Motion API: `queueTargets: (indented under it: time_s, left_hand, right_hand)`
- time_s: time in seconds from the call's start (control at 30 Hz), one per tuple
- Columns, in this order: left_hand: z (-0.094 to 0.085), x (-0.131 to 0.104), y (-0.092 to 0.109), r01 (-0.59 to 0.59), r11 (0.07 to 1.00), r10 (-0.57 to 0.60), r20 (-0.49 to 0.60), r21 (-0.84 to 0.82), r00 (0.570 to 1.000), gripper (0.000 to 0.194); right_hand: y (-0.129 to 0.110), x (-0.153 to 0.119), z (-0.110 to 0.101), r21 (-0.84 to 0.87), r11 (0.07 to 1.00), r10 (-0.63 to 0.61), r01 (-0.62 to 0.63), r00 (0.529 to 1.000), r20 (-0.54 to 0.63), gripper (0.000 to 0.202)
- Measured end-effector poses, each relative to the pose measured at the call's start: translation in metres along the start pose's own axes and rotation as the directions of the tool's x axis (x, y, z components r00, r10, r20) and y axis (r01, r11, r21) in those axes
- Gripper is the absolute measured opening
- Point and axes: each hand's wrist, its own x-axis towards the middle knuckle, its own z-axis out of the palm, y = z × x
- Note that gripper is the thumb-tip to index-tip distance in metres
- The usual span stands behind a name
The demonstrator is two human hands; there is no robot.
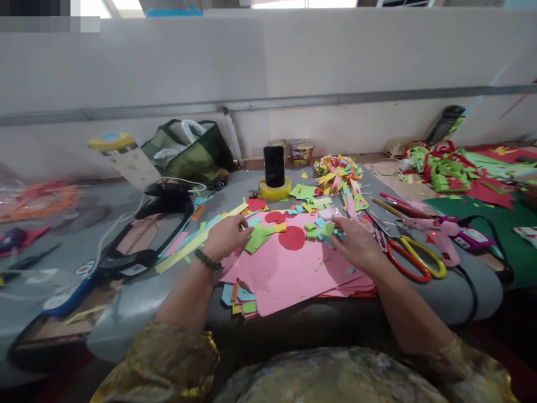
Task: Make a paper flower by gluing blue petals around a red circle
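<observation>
Reference point: the pink paper (285, 280), stacked on the near part of the grey work surface (197, 302); 12 o'clock points away from the person. A red paper circle (292, 238) lies on its upper part.

At 10 o'clock, the left hand (226, 235) is partly curled beside the green paper piece (257, 239). At 2 o'clock, the right hand (356, 243) is half-curled beside the blue and green scraps (326, 228). Whether either hand grips paper cannot be told.

At 7 o'clock, coloured squares (239, 296) protrude from under the stack. At 12 o'clock, a phone (274, 165) stands at a yellow tape roll (275, 189). At 1 o'clock, a paper-strip bundle (338, 173) appears assembled. At 3 o'clock: scissors (409, 271), then a pink glue gun (444, 240).

Status, as judged: circles and small pieces are cut; the scraps remain loose and unsorted, and the large pink sheets appear largely uncut.
</observation>
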Motion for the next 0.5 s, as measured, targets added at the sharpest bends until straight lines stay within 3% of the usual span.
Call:
queueTargets:
  time_s: [0.1,0.23,0.37,0.5]
  left_hand:
    - [0.002,-0.002,0.004,-0.010,0.997,0.005,0.062,0.075,0.998,0.027]
    - [0.005,-0.003,0.007,-0.049,0.995,0.036,0.140,0.089,0.990,0.027]
    - [0.008,0.000,0.006,-0.073,0.997,0.068,0.167,0.022,0.984,0.023]
    - [0.010,0.002,0.004,-0.080,0.996,0.083,0.118,-0.030,0.990,0.016]
  right_hand:
    - [0.007,0.000,0.001,-0.106,0.992,-0.079,0.067,0.990,-0.117,0.027]
    - [0.009,0.000,-0.010,-0.098,0.991,-0.107,0.087,0.970,-0.218,0.026]
    - [0.006,0.001,-0.018,0.009,0.997,-0.066,0.070,0.968,-0.241,0.022]
    - [0.002,0.004,-0.022,0.142,0.990,0.004,0.026,0.978,-0.208,0.024]
